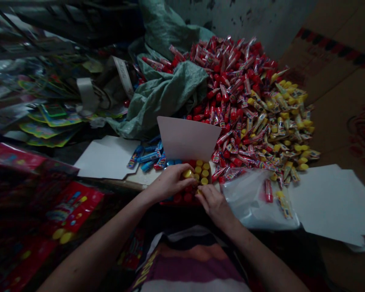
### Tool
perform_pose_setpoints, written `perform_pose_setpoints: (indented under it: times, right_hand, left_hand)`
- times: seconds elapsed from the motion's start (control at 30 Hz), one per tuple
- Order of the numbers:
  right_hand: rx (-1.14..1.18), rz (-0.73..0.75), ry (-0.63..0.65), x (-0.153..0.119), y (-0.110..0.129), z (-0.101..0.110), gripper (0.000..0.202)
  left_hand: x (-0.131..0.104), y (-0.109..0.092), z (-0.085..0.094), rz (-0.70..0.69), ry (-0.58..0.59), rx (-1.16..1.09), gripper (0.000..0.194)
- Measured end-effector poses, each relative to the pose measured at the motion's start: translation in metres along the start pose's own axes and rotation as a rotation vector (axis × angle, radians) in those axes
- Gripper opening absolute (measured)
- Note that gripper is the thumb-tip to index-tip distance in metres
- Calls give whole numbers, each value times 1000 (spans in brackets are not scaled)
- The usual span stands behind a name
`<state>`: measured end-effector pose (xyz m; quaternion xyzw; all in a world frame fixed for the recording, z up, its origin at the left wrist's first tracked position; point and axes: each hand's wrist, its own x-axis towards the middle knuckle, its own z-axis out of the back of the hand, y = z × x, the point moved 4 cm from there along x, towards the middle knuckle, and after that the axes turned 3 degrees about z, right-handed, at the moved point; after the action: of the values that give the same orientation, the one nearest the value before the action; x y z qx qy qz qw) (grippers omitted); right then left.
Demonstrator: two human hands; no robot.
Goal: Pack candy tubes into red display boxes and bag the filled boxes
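An open box [188, 138] with its white lid standing up is in front of me, holding rows of capped tubes. Yellow caps [205, 173] fill its right side, with red caps [187, 197] nearer me and blue ones at the left. My left hand [170, 180] reaches over the box, its fingers closed on a yellow-capped tube [187, 174]. At the box's front right, my right hand [212, 201] pinches another yellow-capped tube [200, 191]. Both hands are close together, and their fingertips partly hide the tubes.
Behind rises a heap of red-capped tubes [228, 77] with yellow-capped ones [287, 121] at its right. Blue tubes [149, 156], white cards [108, 157] and a green sack [170, 89] lie left. A plastic bag [255, 202] and white sheets [337, 202] are right.
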<state>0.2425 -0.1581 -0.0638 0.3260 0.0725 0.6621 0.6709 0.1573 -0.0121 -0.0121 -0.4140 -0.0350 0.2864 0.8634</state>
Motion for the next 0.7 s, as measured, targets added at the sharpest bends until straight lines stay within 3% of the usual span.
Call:
perform_pose_setpoints:
  times: [0.17,0.4,0.57,0.7]
  right_hand:
    - [-138,36,45,3,3,-3,15]
    - [-228,-64,-38,1,-14,2,19]
    - [-299,6,115,-4,0,-17,15]
    - [-88,0,142,-1,-2,-14,8]
  left_hand:
    - [0,-4,-2,-13,-3,20,26]
    - [-4,-5,-1,-23,-23,58,25]
    - [-3,-3,-4,-15,-5,50,25]
    - [-1,0,-5,-12,4,44,27]
